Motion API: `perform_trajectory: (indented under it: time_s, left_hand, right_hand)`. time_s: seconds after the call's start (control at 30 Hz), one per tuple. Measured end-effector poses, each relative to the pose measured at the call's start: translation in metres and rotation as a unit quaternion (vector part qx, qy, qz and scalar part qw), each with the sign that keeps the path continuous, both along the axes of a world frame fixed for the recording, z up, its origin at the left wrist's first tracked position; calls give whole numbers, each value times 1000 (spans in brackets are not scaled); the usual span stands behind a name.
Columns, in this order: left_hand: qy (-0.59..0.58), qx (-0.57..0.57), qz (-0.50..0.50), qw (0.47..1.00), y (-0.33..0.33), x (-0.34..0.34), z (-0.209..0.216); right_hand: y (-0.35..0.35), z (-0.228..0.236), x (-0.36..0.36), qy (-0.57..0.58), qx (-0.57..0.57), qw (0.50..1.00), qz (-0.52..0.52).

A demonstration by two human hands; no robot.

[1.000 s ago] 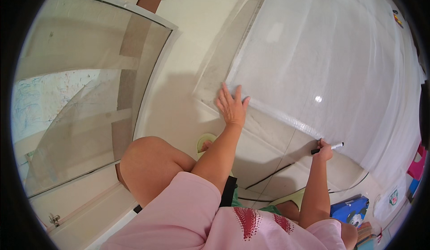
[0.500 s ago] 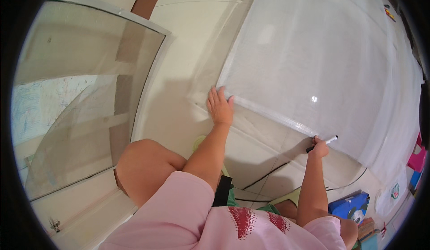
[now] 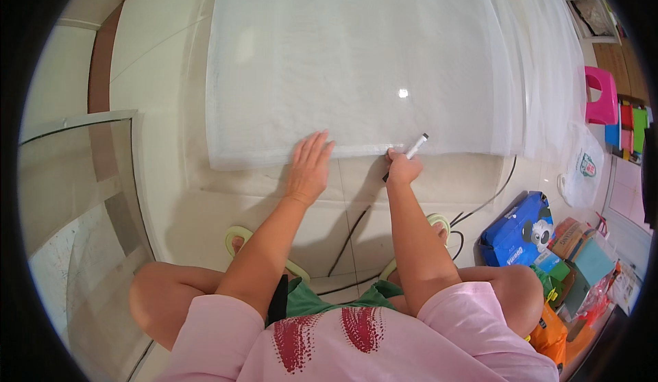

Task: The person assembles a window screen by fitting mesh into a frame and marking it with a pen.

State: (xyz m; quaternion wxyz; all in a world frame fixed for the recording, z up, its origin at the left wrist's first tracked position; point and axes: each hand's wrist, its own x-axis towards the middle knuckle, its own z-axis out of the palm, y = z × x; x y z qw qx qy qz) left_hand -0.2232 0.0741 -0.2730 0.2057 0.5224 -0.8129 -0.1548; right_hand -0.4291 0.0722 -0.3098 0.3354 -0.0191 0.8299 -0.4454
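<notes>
A large sheet of sheer white netting fabric lies spread on the floor, its near edge a thicker white band. My left hand rests flat on this edge, to the right of the near left corner, fingers stretched and holding nothing. At the same edge further right, my right hand is closed around a white marker pen with black ends. The pen slants up and to the right; thumb and forefinger touch the hem, though whether they pinch the cloth I cannot tell.
Left of me stands a glass panel with a pale frame. A black cable runs across the tiles near my feet in green slippers. To the right are a blue box, assorted packages, a white plastic bag and a pink stool.
The view has swung round toward the right. My left hand has moved from the fabric's corner along the hem toward my right hand, which still holds the marker pen at the edge.
</notes>
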Motion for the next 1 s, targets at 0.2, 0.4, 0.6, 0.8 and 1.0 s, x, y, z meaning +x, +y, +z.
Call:
perform_trajectory:
  time_s: [0.2,0.4,0.6,0.8,1.0]
  left_hand:
    - [-1,-13,5,1000,-5,-13,-20]
    - [40,51,3,998,-8,-17,-14]
    - [30,52,12,998,-9,-15,-18]
    - [33,60,23,997,-7,-17,-20]
    - [12,21,4,1000,-7,-16,-25]
  right_hand:
    - [-2,6,9,-25,-2,1000,16]
    - [-1,7,7,-37,-9,999,19]
    - [-3,10,7,-40,-12,999,29]
    - [-1,6,6,-23,-12,999,39]
    - [3,-3,5,-1,-22,999,46]
